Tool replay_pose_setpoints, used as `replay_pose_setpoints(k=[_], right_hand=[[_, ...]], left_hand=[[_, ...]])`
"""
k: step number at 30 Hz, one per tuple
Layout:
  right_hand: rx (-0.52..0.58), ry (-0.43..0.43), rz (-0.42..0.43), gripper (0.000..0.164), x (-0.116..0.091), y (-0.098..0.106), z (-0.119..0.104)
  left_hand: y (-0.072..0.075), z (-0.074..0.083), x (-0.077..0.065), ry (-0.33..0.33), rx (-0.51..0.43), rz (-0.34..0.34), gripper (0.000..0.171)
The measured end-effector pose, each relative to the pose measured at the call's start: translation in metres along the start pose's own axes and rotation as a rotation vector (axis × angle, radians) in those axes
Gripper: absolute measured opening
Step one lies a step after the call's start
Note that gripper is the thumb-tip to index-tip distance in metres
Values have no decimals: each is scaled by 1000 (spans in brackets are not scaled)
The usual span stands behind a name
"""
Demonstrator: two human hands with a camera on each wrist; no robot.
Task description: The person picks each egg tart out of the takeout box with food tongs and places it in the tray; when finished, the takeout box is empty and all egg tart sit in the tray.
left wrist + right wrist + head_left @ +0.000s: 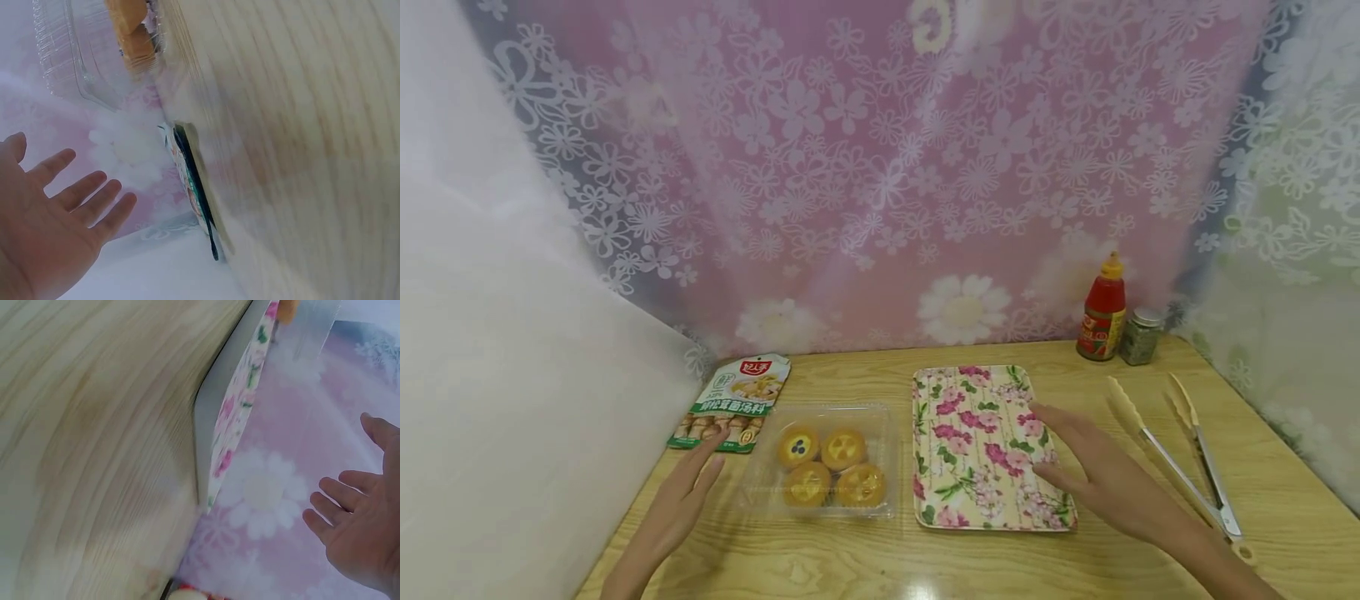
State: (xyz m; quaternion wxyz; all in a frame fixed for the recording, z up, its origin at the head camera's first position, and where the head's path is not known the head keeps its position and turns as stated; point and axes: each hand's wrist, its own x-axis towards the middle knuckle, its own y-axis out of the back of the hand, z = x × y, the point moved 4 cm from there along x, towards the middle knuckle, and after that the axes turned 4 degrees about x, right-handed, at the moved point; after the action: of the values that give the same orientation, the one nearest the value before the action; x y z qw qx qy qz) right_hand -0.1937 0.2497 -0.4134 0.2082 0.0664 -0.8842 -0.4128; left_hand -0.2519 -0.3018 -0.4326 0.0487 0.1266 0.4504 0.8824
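Note:
My left hand point(679, 500) hovers at the left of the table with its fingers apart and nothing in them. Beyond its fingertips lies a green and white food packet point(727, 400); in the left wrist view the packet point(192, 181) appears edge-on. To the right of that hand is a clear plastic box point(891, 467) with several egg tarts point(842, 450) inside, one dotted with dark berries. My right hand point(1101, 479), spread and holding nothing, is above the right edge of a floral rectangular tray point(958, 450). The tray's side point(240, 403) is visible in the right wrist view.
Metal tongs point(1183, 475) with cream-coloured tips lie at the right, partly behind my right forearm. At the back right corner stand a red sauce bottle point(1102, 310) with a yellow cap and a small glass jar point(1141, 337). Patterned cloth point(850, 208) hangs behind the wooden table point(835, 554).

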Motion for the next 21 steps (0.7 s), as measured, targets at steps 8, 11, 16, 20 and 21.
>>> replay_pose_setpoints(k=[8,11,16,20,21], right_hand=[[202,-25,-32,67,18,-26,-23],[265,-12,-30,65,24,-34,-32],[381,-9,-49,63,34,-48,-48],[499,-50,-108,61,44,-66,-60],[529,-56,-120,61,47,-71,-64]], left_hand=[[-4,-8,-15,122,-181,-18,60],[-8,-11,-20,188,-287,-17,62],[-16,-12,-23,285,-406,-21,70],[-20,-16,-30,406,-494,-19,74],[-20,-18,-32,431,-515,-18,73]])
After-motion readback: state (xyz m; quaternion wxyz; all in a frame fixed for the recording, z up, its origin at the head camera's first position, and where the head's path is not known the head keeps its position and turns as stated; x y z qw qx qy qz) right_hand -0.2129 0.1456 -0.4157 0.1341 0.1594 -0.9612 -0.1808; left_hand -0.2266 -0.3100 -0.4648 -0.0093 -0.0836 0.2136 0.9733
